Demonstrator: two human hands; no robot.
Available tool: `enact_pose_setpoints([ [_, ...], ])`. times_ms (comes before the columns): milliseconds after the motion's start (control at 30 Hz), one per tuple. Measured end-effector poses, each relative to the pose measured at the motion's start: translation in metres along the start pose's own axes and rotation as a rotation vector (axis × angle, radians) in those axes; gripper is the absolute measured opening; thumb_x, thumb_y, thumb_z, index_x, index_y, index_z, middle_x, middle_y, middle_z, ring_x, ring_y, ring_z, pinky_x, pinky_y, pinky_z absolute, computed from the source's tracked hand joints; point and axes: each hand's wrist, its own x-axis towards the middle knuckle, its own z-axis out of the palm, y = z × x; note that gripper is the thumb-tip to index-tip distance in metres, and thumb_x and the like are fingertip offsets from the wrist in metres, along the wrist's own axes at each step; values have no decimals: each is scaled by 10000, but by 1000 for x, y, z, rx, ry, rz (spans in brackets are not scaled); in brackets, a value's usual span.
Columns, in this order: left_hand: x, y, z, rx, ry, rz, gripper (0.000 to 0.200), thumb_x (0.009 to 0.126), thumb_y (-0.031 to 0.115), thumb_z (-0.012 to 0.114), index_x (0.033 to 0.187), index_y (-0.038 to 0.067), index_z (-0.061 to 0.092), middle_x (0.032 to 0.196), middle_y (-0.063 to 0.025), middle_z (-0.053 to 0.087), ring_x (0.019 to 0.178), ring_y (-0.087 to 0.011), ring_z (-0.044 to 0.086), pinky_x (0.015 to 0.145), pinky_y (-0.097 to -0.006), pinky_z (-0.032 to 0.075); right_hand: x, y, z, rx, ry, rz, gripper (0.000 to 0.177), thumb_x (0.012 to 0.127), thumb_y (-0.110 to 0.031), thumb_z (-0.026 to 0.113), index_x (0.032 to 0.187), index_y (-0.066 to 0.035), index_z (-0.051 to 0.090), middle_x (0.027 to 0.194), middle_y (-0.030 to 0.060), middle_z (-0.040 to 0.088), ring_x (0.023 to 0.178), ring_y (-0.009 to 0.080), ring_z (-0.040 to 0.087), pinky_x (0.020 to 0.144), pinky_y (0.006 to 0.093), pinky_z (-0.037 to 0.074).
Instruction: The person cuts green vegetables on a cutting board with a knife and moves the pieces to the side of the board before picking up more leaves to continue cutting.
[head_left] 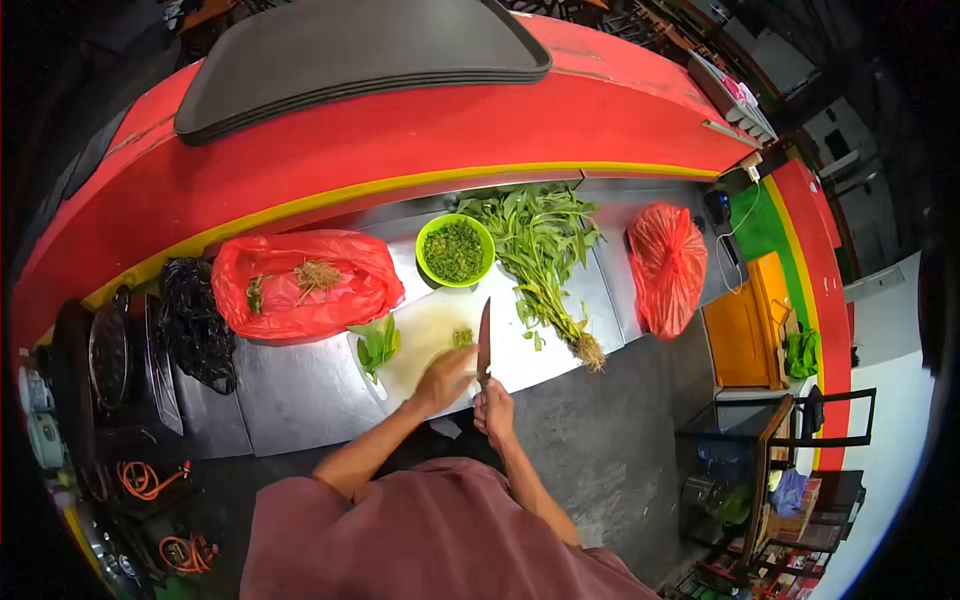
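Observation:
My right hand (494, 413) is wrapped round the handle of a kitchen knife (485, 335), its blade pointing up and away over the white cutting board (415, 345). Beside it, my left hand (446, 382) is over the board's near part. Its fingers are blurred, so what they hold does not show. A small heap of cut green pieces (462, 338) lies just beyond my left fingers. Some leaves (377, 345) rest at the board's left edge. Beyond the board stands a lime-green bowl (490, 262) of chopped greens (453, 250). Right of it spreads a bunch of leafy greens (540, 245) with roots.
An opened red plastic bag (235, 290) with root scraps lies left on the metal counter (290, 390). A black bag (195, 325) is farther left. A tied red bag (667, 270) stands at the right. Dark trays (370, 50) are stacked on the red ledge (640, 125).

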Motion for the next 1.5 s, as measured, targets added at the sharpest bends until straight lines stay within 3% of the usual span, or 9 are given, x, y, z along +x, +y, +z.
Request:
enact_pose_setpoints([
  [67,-12,5,6,-52,-232,80,729,997,335,634,1567,-24,356,1590,-206,426,1468,-381,409,1209,-467,338,-7,-13,5,53,-26,47,282,1107,-376,475,1159,-122,585,713,-14,509,489,56,410,415,224,309],
  [167,-15,4,14,-9,-252,68,741,1059,453,477,1598,-19,284,1631,-235,345,1508,-395,341,1236,-495,279,-9,-19,1,130,-57,124,253,1113,-386,455,1096,-149,541,740,4,498,482,59,370,395,217,265],
  [433,14,-23,-3,28,-105,-171,709,1082,372,412,1604,-62,210,1650,-259,290,1538,-410,268,1273,-481,192,-30,-25,0,256,-164,219,224,1108,-375,470,1061,-160,510,716,16,506,446,72,357,381,224,265],
  [567,17,-2,-16,23,-87,-56,665,1045,276,511,1576,-62,298,1613,-267,358,1504,-413,340,1252,-482,255,-12,-3,-14,-97,-26,49,258,1086,-355,525,1078,-122,634,741,52,610,456,126,468,402,301,373],
  [633,15,22,-25,7,-171,52,644,997,216,612,1540,-50,388,1578,-257,419,1474,-404,399,1222,-488,317,-11,-1,-10,-974,254,-800,292,1030,-327,617,1190,-100,708,875,154,738,580,282,667,566,408,529],
  [667,12,29,-23,-7,-224,74,640,1000,245,614,1530,-48,407,1562,-250,443,1467,-394,411,1215,-488,326,-23,-16,-12,-1119,231,-618,376,959,-320,705,1277,-119,708,1007,201,754,802,389,740,747,465,563],
  [767,-7,38,-9,-5,-333,77,606,1038,357,564,1475,-56,486,1520,-238,502,1441,-367,453,1201,-482,343,-26,-17,-15,-1180,267,-553,404,918,-338,749,1270,-145,706,958,199,753,838,410,732,722,486,563],
  [1367,27,-15,-9,399,-275,-133,577,1044,420,525,1368,-52,593,1492,-230,540,1457,-381,422,1219,-525,282,-56,-7,-19,-1093,397,-543,343,874,-348,798,1113,-114,722,953,164,771,840,388,745,709,465,574],
  [1500,48,-2,-22,164,2,-207,355,968,215,671,1243,-10,662,1352,-218,636,1344,-375,534,1134,-493,393,-58,-9,-28,-850,278,-488,301,908,-201,781,1160,-53,707,887,162,767,773,227,746,670,353,542],
])
